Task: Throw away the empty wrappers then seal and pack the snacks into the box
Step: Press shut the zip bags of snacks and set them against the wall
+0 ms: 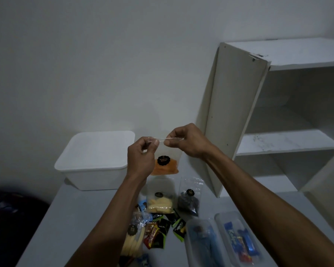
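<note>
I've got a clear zip bag of orange snack (165,162) held up in the air above the table (81,218), just in front of the wall. Both hands pinch its top strip: left hand (142,153) w/ thumb and fingers curled on the left end, right hand (185,140) pinching the right end, so the strip runs taut between them. Bag hangs straight down, black round sticker on its front, orange pieces at the bottom.

Below it on the table: a clear bag of pale yellow chips (159,204), and just right of that a clear bag of dark snack (189,201). Nearer me, a heap of small wrappers (162,226), black/green and red, partly under my left forearm; another bag of yellow sticks (132,241) sits left of the heap. Near right, two clear plastic trays: one w/ blue contents (202,241), the other w/ blue and red bars (239,239).

Far left on the table, the white lidded box (94,160), lid on. Far right, a white shelf unit (278,116), its shelves showing.
</note>
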`<action>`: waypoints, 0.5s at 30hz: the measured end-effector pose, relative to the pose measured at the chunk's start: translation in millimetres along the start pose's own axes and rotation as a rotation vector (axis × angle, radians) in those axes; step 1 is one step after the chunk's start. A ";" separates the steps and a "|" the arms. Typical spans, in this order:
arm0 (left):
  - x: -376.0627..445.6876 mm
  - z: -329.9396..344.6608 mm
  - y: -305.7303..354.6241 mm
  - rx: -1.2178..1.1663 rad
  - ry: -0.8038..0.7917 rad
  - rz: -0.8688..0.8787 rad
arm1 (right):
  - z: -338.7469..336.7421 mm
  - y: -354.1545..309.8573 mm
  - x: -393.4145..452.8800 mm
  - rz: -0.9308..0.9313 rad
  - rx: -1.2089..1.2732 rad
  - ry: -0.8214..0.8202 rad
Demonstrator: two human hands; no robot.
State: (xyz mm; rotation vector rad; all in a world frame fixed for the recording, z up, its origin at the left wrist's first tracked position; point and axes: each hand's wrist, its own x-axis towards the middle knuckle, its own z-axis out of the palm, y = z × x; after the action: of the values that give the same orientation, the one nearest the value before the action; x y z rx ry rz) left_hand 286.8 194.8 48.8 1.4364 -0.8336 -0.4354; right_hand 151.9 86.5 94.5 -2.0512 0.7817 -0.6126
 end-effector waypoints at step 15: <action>2.2 3.6 -4.0 -0.097 0.018 -0.103 | -1.6 9.9 -3.8 0.065 0.071 0.011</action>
State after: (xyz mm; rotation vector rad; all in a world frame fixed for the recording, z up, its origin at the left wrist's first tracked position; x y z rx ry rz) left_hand 286.5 190.3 45.3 1.3950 -0.7169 -0.5338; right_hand 145.2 83.9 86.6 -1.9521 0.8182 -0.6067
